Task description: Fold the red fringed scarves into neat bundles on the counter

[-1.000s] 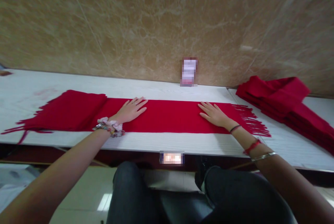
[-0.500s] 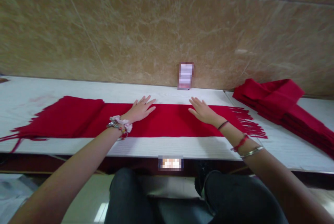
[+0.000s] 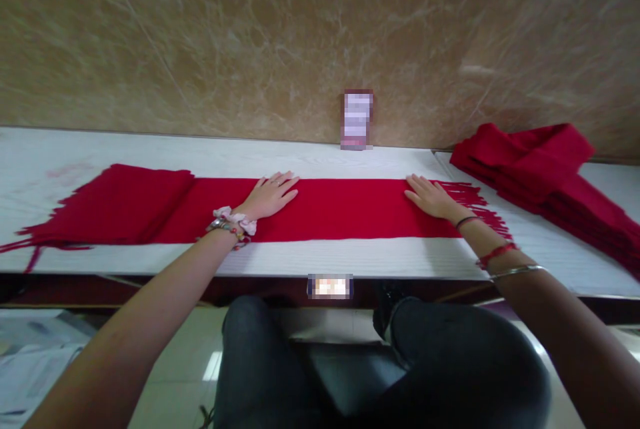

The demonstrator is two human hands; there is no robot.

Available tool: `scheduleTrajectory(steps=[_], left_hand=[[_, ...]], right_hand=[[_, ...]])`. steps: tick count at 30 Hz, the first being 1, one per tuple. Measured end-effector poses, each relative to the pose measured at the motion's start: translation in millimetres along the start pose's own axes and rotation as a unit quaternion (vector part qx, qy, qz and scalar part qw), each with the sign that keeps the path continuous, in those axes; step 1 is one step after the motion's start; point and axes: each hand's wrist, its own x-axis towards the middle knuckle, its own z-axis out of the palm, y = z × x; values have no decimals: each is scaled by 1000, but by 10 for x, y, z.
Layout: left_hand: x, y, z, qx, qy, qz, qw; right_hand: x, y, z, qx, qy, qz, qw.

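My fringed scarf (image 3: 350,209) is plain red, as is the folded pile (image 3: 530,176) at three o'clock, against a white, faintly grained tabletop (image 3: 280,259), a brown, pale-veined wall (image 3: 250,36) at twelve, and my dark grey trousers (image 3: 460,356) at six.

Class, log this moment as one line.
left hand: flat on long red fringed cloth; right hand: same cloth, near right fringe; folded red fabric: right

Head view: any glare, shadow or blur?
Head view: bright glare patch on the pale tiled floor; soft shadow on the white wood-grain tabletop near the bare right hand; brown marbled wall slightly soft; red fringed fabric scarf shows no readable weave.
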Motion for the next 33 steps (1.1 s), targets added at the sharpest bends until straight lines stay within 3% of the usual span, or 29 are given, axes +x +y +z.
scheduleTrajectory(steps=[3,6,12,18,26,33], left_hand=[[-5,14,0,-3,-2,-3,1000],[15,9,-21,-4,-7,-1,1000],[211,-121,-192,-6,-20,71,997],[385,-210,-400,2,-80,91,993],[379,-200,-512,44,-84,119,988],[274,-350,-627,84,-84,123,985]], right_hand=[[-79,268,29,-3,-13,38,999],[-14,292,-53,0,-18,65,998],[375,-180,-429,30,-11,-97,995],[674,-473,-571,-16,-76,-136,988],[788,-344,-648,-45,-131,-138,981],[552,-110,-712,-83,-121,-139,979]])
